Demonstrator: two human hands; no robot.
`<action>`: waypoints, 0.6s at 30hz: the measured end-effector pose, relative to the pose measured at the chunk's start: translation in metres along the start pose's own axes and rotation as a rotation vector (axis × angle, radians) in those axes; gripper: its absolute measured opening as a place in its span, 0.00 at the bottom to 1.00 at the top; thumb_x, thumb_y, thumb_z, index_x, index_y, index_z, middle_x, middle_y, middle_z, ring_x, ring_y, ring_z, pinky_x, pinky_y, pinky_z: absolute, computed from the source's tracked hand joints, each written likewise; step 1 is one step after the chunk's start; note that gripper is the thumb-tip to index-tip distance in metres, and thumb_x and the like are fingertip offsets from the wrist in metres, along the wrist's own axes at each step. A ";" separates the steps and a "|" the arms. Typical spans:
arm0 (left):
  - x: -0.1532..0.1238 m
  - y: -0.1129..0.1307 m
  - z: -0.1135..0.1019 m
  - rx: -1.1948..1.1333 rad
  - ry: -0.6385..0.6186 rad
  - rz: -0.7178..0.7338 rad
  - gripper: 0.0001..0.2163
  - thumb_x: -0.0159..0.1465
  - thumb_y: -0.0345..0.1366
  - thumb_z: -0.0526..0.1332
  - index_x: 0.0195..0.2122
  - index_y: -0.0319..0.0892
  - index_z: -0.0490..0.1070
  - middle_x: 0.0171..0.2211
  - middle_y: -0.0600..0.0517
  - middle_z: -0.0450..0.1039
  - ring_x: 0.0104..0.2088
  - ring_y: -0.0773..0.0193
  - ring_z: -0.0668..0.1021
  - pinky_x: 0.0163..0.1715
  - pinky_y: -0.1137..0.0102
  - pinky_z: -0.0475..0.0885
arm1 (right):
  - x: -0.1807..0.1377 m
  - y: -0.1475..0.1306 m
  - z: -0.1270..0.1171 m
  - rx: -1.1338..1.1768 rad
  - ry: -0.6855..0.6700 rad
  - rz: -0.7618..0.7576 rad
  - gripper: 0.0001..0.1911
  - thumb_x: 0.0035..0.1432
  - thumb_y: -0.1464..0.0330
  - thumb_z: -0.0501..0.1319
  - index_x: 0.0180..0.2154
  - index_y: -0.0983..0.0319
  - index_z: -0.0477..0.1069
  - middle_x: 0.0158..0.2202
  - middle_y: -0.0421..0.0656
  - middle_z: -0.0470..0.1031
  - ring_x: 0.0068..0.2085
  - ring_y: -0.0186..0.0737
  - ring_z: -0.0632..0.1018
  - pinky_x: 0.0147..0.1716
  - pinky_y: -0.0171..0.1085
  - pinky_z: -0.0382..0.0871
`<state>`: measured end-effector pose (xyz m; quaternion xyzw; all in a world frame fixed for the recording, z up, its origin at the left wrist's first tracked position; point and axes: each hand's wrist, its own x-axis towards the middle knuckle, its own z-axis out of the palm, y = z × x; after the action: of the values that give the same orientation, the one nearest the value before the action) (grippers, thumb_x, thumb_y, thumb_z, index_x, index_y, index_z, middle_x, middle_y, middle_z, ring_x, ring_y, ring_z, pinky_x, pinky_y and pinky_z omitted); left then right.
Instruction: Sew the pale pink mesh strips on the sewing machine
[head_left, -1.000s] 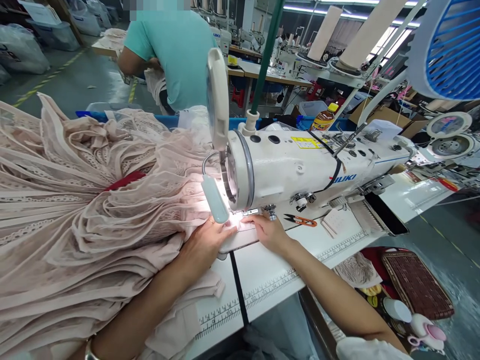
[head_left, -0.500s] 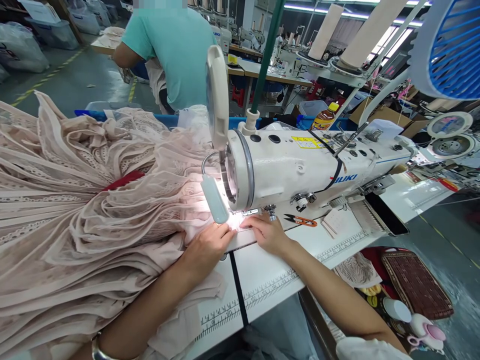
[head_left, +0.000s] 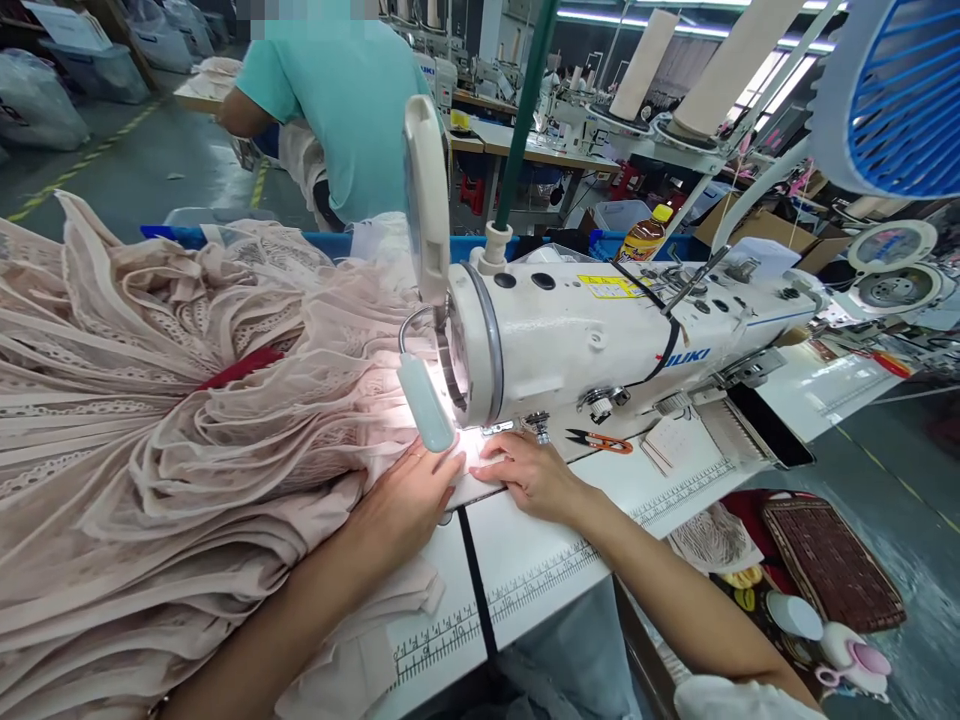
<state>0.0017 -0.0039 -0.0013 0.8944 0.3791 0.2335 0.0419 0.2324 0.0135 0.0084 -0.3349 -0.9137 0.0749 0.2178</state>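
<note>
A white sewing machine (head_left: 547, 340) stands before me, its needle area lit brightly by a small lamp (head_left: 424, 403). My left hand (head_left: 412, 495) lies left of the needle on pale pink fabric (head_left: 386, 420), fingers stretched out and partly behind the lamp. Right of it, at the presser foot, my right hand (head_left: 532, 478) rests with its thumb and fingers apart. Glare washes out the cloth between the hands. A large gathered bundle of beige lace-trimmed pieces (head_left: 187, 450), with a red tie (head_left: 240, 368) around it, spreads left of the machine.
Orange thread snips (head_left: 600, 441) and small pale fabric pieces (head_left: 670, 443) lie right of my right hand. Ruler tape (head_left: 525, 590) runs along the table's front edge. A blue fan (head_left: 892, 100) hangs upper right. A person in a turquoise shirt (head_left: 345, 120) sits beyond.
My left hand has flattened, its fingers reaching further out. My right hand's thumb and fingers have spread apart slightly. The whole view has shifted a little.
</note>
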 end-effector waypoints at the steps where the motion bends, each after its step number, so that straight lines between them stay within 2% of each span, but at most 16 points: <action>1: 0.000 -0.001 0.001 -0.003 -0.011 -0.002 0.12 0.67 0.25 0.49 0.48 0.40 0.67 0.53 0.41 0.71 0.53 0.52 0.74 0.49 0.60 0.73 | -0.001 0.001 0.001 -0.006 0.000 0.002 0.20 0.61 0.79 0.54 0.43 0.55 0.79 0.46 0.42 0.77 0.44 0.36 0.74 0.34 0.33 0.66; 4: -0.001 -0.003 0.005 -0.038 -0.059 -0.016 0.16 0.65 0.22 0.50 0.51 0.39 0.65 0.56 0.40 0.69 0.54 0.52 0.73 0.50 0.59 0.73 | -0.003 0.003 0.004 -0.023 -0.005 -0.003 0.20 0.61 0.79 0.54 0.44 0.55 0.79 0.46 0.41 0.78 0.48 0.38 0.74 0.39 0.34 0.68; 8: 0.001 -0.004 0.005 -0.083 -0.136 -0.041 0.18 0.63 0.20 0.50 0.51 0.40 0.65 0.56 0.41 0.69 0.54 0.52 0.73 0.51 0.59 0.72 | -0.003 0.004 0.003 -0.021 -0.007 -0.022 0.20 0.61 0.80 0.54 0.45 0.56 0.78 0.45 0.41 0.79 0.51 0.38 0.74 0.43 0.35 0.69; 12: 0.002 -0.005 0.005 -0.084 -0.134 -0.041 0.17 0.64 0.21 0.49 0.50 0.40 0.67 0.54 0.41 0.69 0.54 0.52 0.72 0.50 0.58 0.72 | -0.002 0.004 0.001 -0.009 0.006 -0.031 0.20 0.60 0.81 0.54 0.45 0.57 0.78 0.45 0.42 0.79 0.51 0.38 0.75 0.47 0.36 0.69; 18: 0.008 -0.005 0.001 -0.049 -0.157 -0.080 0.12 0.67 0.26 0.48 0.44 0.42 0.68 0.49 0.42 0.70 0.48 0.50 0.72 0.43 0.59 0.72 | 0.000 0.001 0.002 -0.069 0.004 0.010 0.20 0.61 0.80 0.54 0.45 0.55 0.78 0.44 0.41 0.80 0.50 0.39 0.76 0.51 0.38 0.68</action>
<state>0.0038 0.0052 -0.0007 0.8928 0.4045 0.1698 0.1027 0.2319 0.0142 0.0068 -0.3471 -0.9136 0.0437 0.2074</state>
